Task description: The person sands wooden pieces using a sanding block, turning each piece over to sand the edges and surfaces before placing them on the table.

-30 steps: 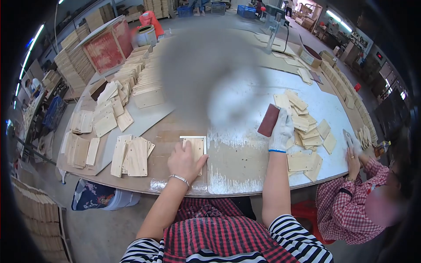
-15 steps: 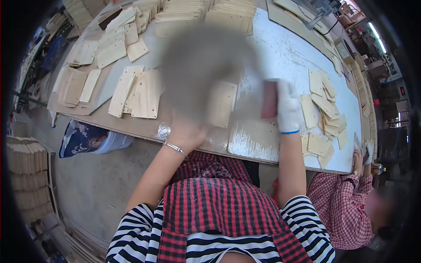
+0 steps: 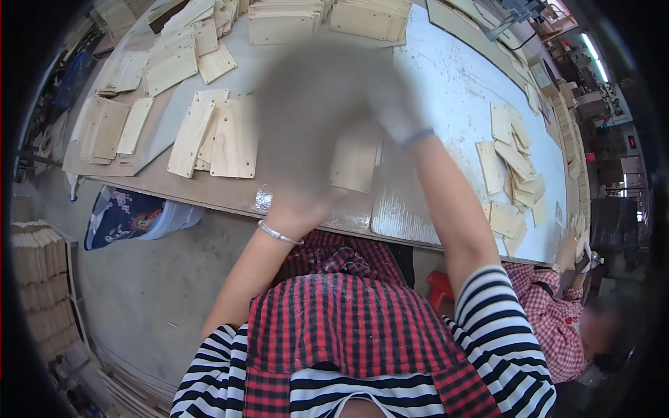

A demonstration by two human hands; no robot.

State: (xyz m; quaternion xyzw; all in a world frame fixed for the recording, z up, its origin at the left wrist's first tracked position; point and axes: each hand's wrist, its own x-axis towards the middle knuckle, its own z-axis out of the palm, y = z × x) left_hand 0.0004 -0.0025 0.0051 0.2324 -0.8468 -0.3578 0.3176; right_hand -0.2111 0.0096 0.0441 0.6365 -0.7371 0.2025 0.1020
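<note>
A grey blurred patch covers the middle of the head view and hides much of both hands. My left hand (image 3: 298, 209), bare with a bracelet at the wrist, is at the front edge of the table; its fingers are lost in the blur. Just right of it lies a pale wooden board (image 3: 354, 166) with small holes in its corners, partly covered by the blur. My right hand (image 3: 403, 120), in a white glove, reaches in from the right above that board. Its fingers are also hidden, so what it holds does not show.
Left of the blur are overlapping wooden boards (image 3: 233, 139). Stacked boards (image 3: 281, 28) line the back, and a loose pile (image 3: 514, 164) lies on the right of the table (image 3: 446, 90). A co-worker in a checked shirt (image 3: 554, 320) is at the right; a red stool (image 3: 439, 287) stands below.
My right hand, which had a dark red block in it at the right, has swung left and away into the blur. The block is out of sight. My left hand stays near the same spot.
</note>
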